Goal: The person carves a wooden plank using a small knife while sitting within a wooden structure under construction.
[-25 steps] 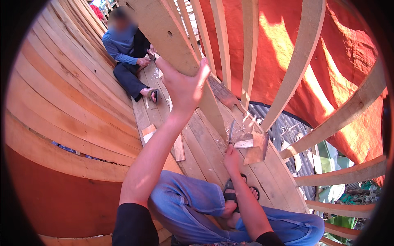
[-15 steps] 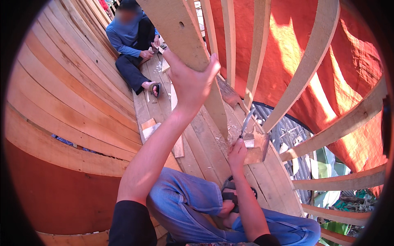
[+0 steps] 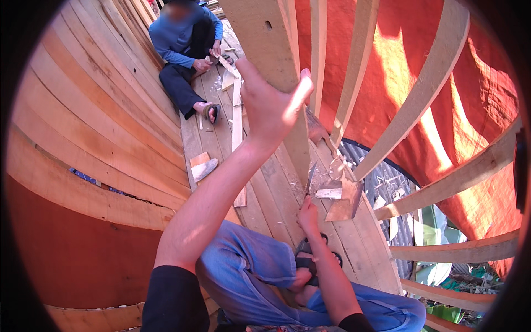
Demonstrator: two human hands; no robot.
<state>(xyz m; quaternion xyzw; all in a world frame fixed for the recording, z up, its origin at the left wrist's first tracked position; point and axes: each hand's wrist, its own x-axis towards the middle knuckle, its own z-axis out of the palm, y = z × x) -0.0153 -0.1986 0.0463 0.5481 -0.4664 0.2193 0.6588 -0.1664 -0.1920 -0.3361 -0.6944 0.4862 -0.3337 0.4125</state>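
Note:
A wide wooden plank (image 3: 268, 41), with a small hole near its upper part, stands tilted in front of me. My left hand (image 3: 269, 110) is closed round its middle, thumb on the right edge and fingers on the far left side. The plank tapers toward its lower end near the floor. Low on the right, my right hand (image 3: 308, 216) is closed round the handle of a knife (image 3: 312, 178). Its blade points up and away, close beside the plank's lower end; whether it touches the wood I cannot tell.
Wood offcuts (image 3: 344, 196) and shavings lie right of the knife. Curved wooden ribs (image 3: 415, 91) rise along the right before an orange tarp (image 3: 481, 110). A board wall (image 3: 99, 127) curves up on the left. Farther off, a seated person (image 3: 185, 47) works on a wood strip.
My right hand has brought the knife leftward and slightly down, closer to the plank's lower end. The blade now points more upright. My left hand keeps its hold on the plank.

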